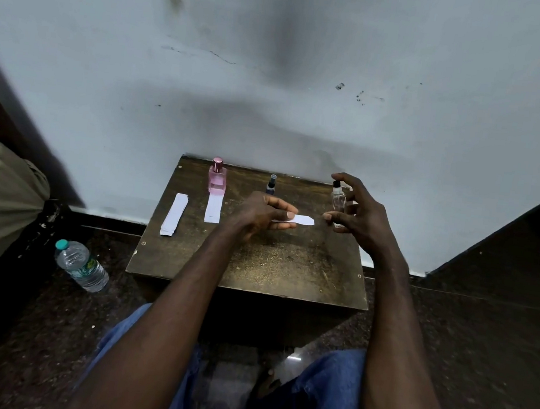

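Already one laid strip (213,209) rested flat on the table (254,270), touching the foot of the pink perfume bottle (217,178), so we judged that scent done. A stack of strips (174,214) lay well to its left, unused. No strip lay before the dark bottle (271,186) at the back edge, so we judged it was yet to be sampled, and the clear bottle (338,202) was the one in hand.

Our left hand (260,216) hovered over the middle of the table, palm turned inward, thumb and forefinger pinching a fresh strip (302,220) by one end. Its free, pointed end reached toward the clear bottle and stopped just short of it.

Our right hand (361,221) curled round the clear bottle near the table's far right corner, thumb low on its near side, forefinger arched above the black cap, not plainly pressing. Whether the bottle stood on the wood or was lifted, we could not tell. The spray onto the strip seemed the step left, then laying it down.
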